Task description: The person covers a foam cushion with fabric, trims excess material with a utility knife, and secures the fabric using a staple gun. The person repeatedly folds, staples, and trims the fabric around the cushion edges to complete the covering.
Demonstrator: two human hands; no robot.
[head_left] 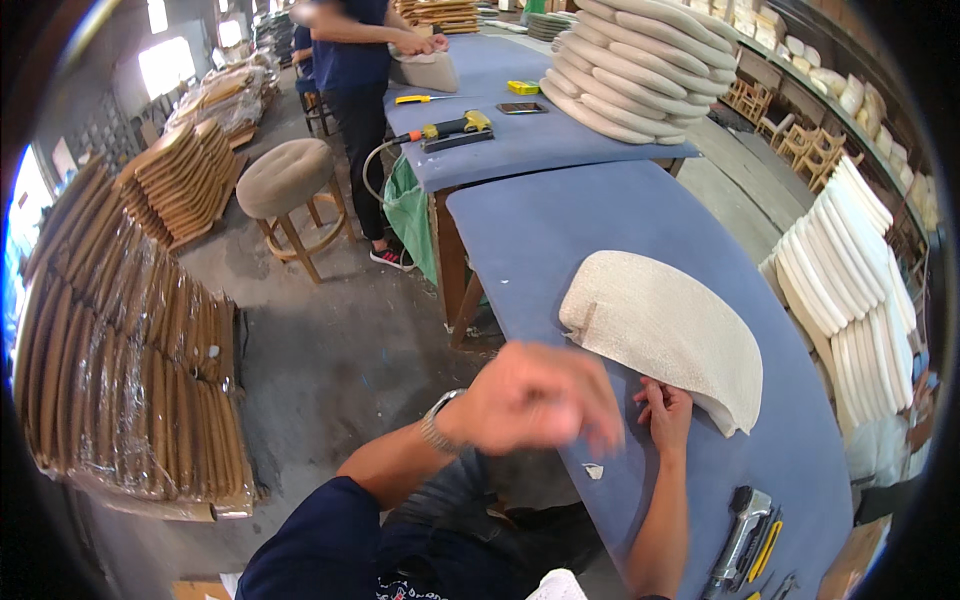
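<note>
Cream fabric-covered cushion (665,330) lying flat on the blue-covered table (540,240), near its front half. Right hand (664,412) resting at the cushion's near edge, fingers (650,392) curled together and touching the fabric hem; whether pinching it, cannot tell. Left hand (535,398) raised above the table edge, blurred, fingers loosely bent and not holding anything; wristwatch (437,420) on that wrist. Small white scrap (593,470) on the table just below the hands. Staple gun (742,540) and yellow-handled tool (767,548) lying near the table's front corner, well apart from the hands. Farther back on a second table: stack of cushions (635,65), yellow and black power tool (450,127), phone (521,108). Another person (350,60) standing there with a cushion. Round stool (288,180) on the floor to the left, beside stacked wooden chair parts (185,180).
</note>
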